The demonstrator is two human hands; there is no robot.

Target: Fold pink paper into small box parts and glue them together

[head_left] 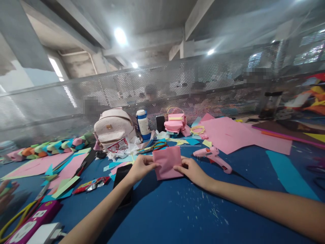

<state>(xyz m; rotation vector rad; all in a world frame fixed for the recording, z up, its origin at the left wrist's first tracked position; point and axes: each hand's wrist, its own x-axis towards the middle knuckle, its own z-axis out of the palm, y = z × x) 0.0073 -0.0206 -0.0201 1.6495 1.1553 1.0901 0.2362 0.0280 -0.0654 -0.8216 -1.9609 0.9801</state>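
A folded piece of pink paper (167,164) stands almost upright just above the blue table, between my two hands. My left hand (141,166) pinches its left edge, thumb in front and fingers behind. Its right edge is gripped by my right hand (191,171), the thumb pressed on the front face. To the right of the paper lies a pink glue gun (213,157) with a dark cord. A dark phone (124,189) rests partly beneath my left forearm. Scissors (154,146) lie behind the paper.
At the back stand a pale backpack (115,128), a white and blue bottle (143,125) and a small pink paper bag (175,122). Large pink sheets (228,132) spread at right. Paper scraps, a red wrapper (91,184) and a purple box (38,222) lie left, near another person's hand (8,195).
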